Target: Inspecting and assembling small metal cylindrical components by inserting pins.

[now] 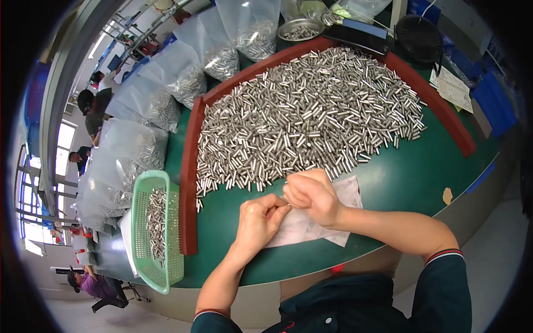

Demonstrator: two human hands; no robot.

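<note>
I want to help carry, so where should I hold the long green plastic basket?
Probably the rim at both short ends, coming from above: the green plastic basket is long and narrow, and its right side sits close beside the straight red-brown rail.

metal pins (300, 111): silver | tabletop (411, 183): green | rails (190, 183): brick red | basket (176, 233): pale green | cloth (302, 230): whitish, faintly blotched
</note>
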